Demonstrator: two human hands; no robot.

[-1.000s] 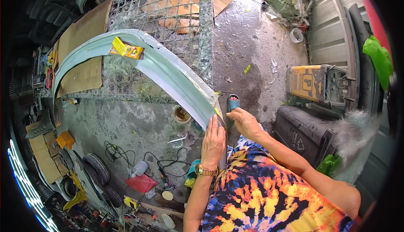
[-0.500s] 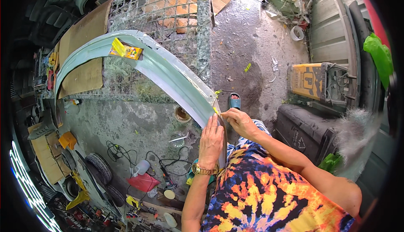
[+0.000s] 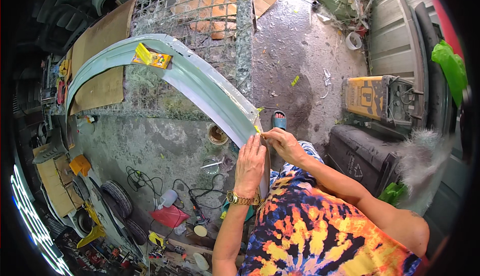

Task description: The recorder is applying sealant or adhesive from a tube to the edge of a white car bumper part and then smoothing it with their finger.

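A long, curved, pale green panel [image 3: 210, 88] arches from the far left to my body, its near end in front of me. My left hand [image 3: 251, 162] lies on this near end, fingers stretched out and pressing its surface. At the panel's right edge my right hand [image 3: 283, 144] is closed in a pinch, thumb and forefinger together; what is between them is too small to make out. A small yellow strip [image 3: 257, 129] sticks to the panel just ahead of my fingertips. On the panel's top rests an orange and yellow packet [image 3: 159, 60] with a folded yellow strip [image 3: 143, 54].
A metal mesh table [image 3: 243, 41] with cardboard [image 3: 107, 88] on it bears the panel's far part. Below stand an open can [image 3: 217, 134], a corded power tool [image 3: 199, 217] and tyres [image 3: 116, 196]. To my right are a yellow machine [image 3: 367, 98] and a dark bin [image 3: 360, 151].
My left forearm and wrist have shifted slightly left. Both hands stay at the panel's near end, the left flat and the right pinching at the edge.
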